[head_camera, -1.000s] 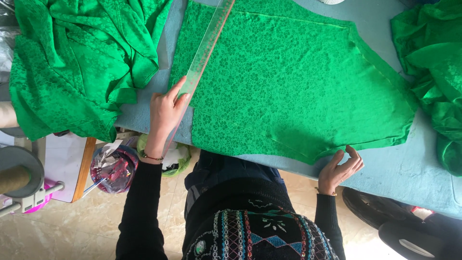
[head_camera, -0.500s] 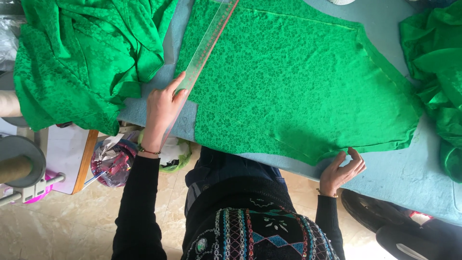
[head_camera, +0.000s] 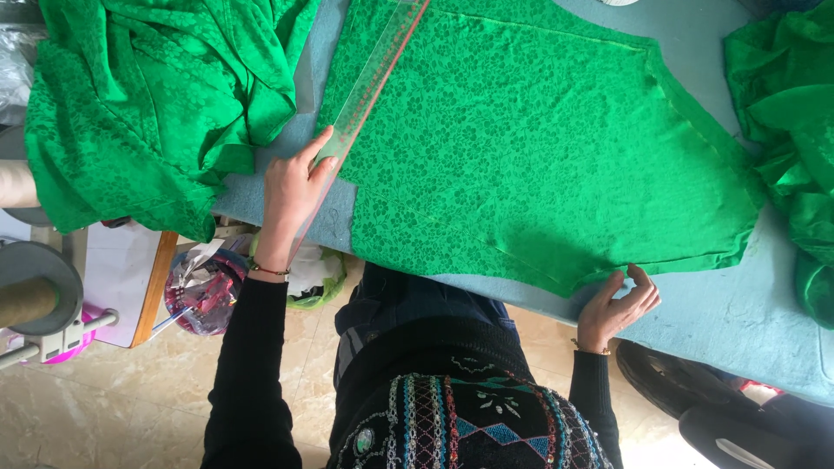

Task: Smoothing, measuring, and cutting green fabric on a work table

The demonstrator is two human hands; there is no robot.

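Pale blue covers the bench, with tiled floor below. At far left a crumpled heap of green cloth hangs over the edge. Next, the left hand lies open, fingers flat — pinning a clear ruler along the left side of the flat green fabric panel. Firm, even pressure would likely keep that ruler true. The right hand, loosely curled, touches the panel's near edge. More green fabric crowds the right — bare bench is scarce.
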